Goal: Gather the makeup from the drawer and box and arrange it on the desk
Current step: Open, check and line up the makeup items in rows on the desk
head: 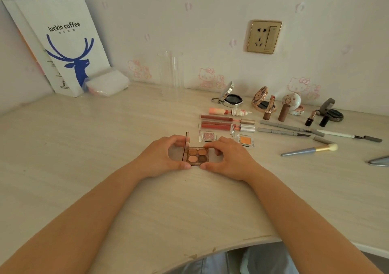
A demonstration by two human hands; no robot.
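In the middle of the desk (105,147) sits a small brown eyeshadow palette (196,155), flipped open with its tinted clear lid standing up on the left side. Both hands are on it: the left hand (162,160) curls around the lid side, thumb at the near edge and fingers over the far edge, and the right hand (228,160) pinches the pan side the same way.

Just behind the palette are two little single shadows, a pink glittery one (208,136) and an orange one (245,140), both with lids up. Behind those, three lip glosses (226,124) lie in a row, wands pulled out. Further back there's a silver compact (231,98), a patterned compact (262,101), two brown lipsticks (269,109) and a black one (311,118) standing upright. Off to the right lie grey pencils (284,126) and a fluffy brush (309,150).

Back left, a luckin coffee bag (63,46) leans on the wall, with a clear plastic pouch (107,83) beside it.
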